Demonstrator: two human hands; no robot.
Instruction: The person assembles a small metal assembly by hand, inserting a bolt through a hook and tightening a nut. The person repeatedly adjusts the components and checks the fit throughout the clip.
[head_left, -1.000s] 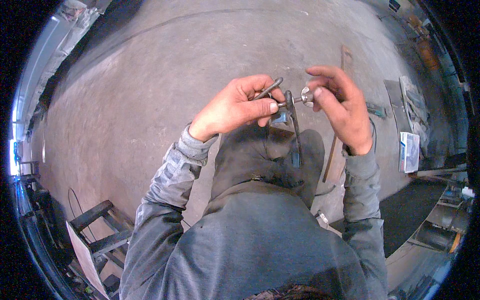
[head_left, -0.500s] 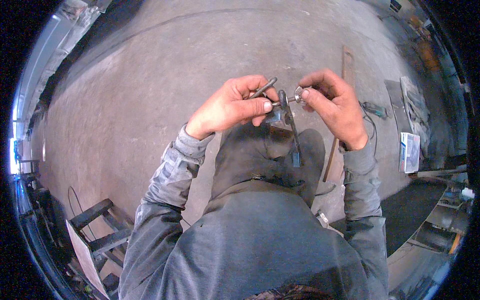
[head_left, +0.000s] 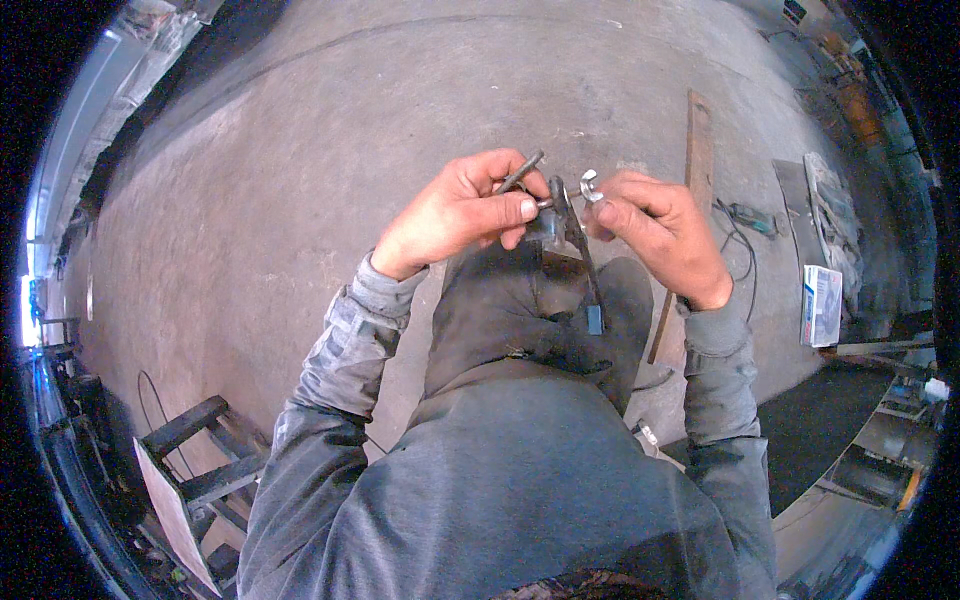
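In front of my knees, my left hand (head_left: 470,208) pinches a bolt between thumb and fingers. A dark metal rod (head_left: 520,172) slants up out of the same grip. Just right of my left thumb, the bolt passes by the looped top of a dark metal bar (head_left: 575,225), which hangs down to a blue end (head_left: 595,320). A shiny wing nut (head_left: 589,186) sits at the bolt's right end. My right hand (head_left: 660,232) has thumb and forefinger at the nut's lower wing, its fingers curled. What lies under my left fingers is partly hidden.
On the concrete floor at right lie a long wooden board (head_left: 697,150), a green corded power tool (head_left: 752,220) and a white-and-blue box (head_left: 821,305). At lower left stands a dark metal frame (head_left: 205,465). A dark mat (head_left: 830,425) lies at lower right.
The wing nut has turned, with its wings now showing. My right fingers have shifted slightly down, to its lower side. My left hand keeps its hold, moving slightly left.
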